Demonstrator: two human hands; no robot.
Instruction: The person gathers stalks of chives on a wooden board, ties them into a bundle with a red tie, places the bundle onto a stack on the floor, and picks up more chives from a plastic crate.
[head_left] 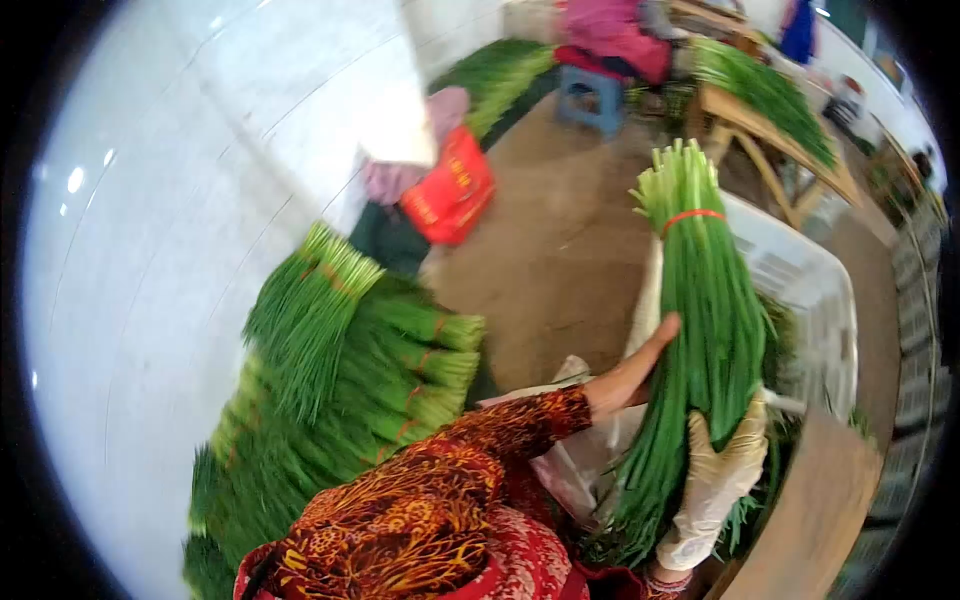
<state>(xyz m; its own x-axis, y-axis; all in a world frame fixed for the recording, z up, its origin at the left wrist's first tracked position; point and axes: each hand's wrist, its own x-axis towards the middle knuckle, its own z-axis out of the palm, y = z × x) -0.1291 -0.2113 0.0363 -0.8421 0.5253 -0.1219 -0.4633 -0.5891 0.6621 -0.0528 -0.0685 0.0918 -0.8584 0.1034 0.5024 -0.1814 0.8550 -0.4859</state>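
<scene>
A large bundle of garlic chives (708, 290), bound with a red band near its pale stem ends, is held up in front of me at the right. My left hand (640, 368), bare, grips its side at mid-length, with most fingers hidden behind the leaves. Lower down, my right hand (722, 470) in a pale glove closes round the leafy part, thumb and fingers on either side. The stem ends point away from me, and the leaves hang down towards my lap.
Stacked chive bundles (350, 400) lie to my left beside the white wall. Behind the held bundle stands a white plastic crate (835, 290). A wooden board (815, 510) is at lower right. Farther off are a red bag (455, 190), a blue stool (592, 100) and a seated person (615, 35).
</scene>
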